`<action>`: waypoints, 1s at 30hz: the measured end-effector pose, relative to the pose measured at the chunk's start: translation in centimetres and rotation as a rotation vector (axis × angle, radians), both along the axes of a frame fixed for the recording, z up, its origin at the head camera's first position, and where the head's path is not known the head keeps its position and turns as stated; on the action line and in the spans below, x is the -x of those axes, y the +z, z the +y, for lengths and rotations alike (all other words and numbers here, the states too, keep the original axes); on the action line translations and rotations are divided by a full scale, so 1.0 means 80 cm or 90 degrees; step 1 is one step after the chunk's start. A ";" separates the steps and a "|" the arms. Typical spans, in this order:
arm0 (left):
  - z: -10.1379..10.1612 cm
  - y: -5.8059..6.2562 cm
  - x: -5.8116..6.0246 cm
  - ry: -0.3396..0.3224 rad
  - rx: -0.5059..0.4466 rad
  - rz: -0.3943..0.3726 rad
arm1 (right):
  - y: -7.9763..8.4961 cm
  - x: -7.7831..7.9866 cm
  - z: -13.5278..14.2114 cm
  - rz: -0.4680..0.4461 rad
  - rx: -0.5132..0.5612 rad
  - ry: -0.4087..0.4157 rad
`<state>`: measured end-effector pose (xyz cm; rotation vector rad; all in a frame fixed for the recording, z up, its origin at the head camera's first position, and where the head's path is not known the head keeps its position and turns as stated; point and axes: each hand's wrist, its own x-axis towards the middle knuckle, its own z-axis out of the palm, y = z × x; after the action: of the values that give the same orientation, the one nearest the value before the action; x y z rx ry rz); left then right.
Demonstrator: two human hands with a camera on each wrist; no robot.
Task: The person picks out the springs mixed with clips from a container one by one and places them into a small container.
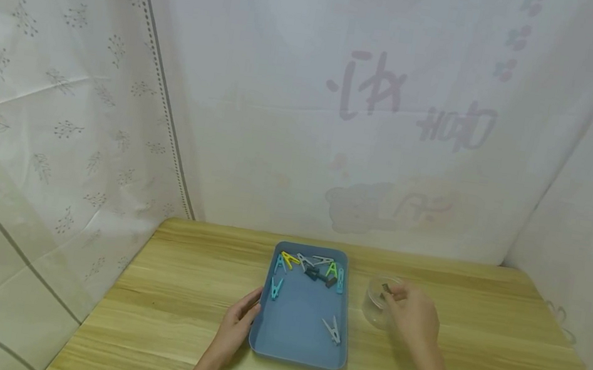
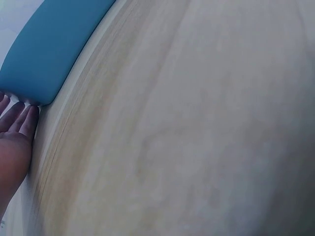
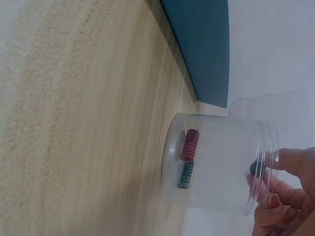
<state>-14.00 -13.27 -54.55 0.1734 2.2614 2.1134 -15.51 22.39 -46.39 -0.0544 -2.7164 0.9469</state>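
Observation:
My left hand (image 1: 236, 322) rests against the left side of a blue-grey tray (image 1: 291, 345), and the left wrist view shows its extended fingers (image 2: 30, 118) touching the outer wall. Over the mouth of a clear plastic jar (image 3: 221, 147), my right hand (image 1: 416, 315) pinches a small dark ridged cylinder (image 3: 253, 168) between thumb and fingers. A red ridged cylinder (image 3: 190, 145) and a dark green one (image 3: 185, 175) lie at the jar's bottom. Several dark pieces (image 1: 312, 273) lie among clothespins in the tray.
Clothespins lie toward the tray's far end, among them a yellow one (image 1: 289, 260), a green one (image 1: 332, 270) and a teal one (image 1: 276, 288). A grey clothespin (image 1: 333, 330) lies near the right front. The wooden table (image 1: 165, 306) backs onto a patterned curtain (image 1: 257, 141).

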 end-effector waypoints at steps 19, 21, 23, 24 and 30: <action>0.000 -0.001 0.001 0.001 -0.002 -0.004 | 0.000 0.002 0.003 -0.011 -0.012 -0.001; 0.000 0.000 0.001 0.001 -0.003 -0.005 | 0.003 0.003 0.004 -0.007 -0.012 0.002; 0.000 0.000 0.001 0.001 -0.005 -0.007 | 0.006 0.003 0.005 -0.003 -0.015 0.001; 0.000 0.000 0.001 0.000 -0.005 -0.006 | 0.007 0.003 0.005 -0.001 -0.014 0.000; 0.000 0.000 0.000 -0.003 -0.004 -0.007 | 0.015 0.003 0.006 -0.015 -0.012 -0.004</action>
<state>-13.98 -13.28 -54.58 0.1664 2.2471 2.1133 -15.74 22.91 -45.16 -0.0708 -2.7456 0.9240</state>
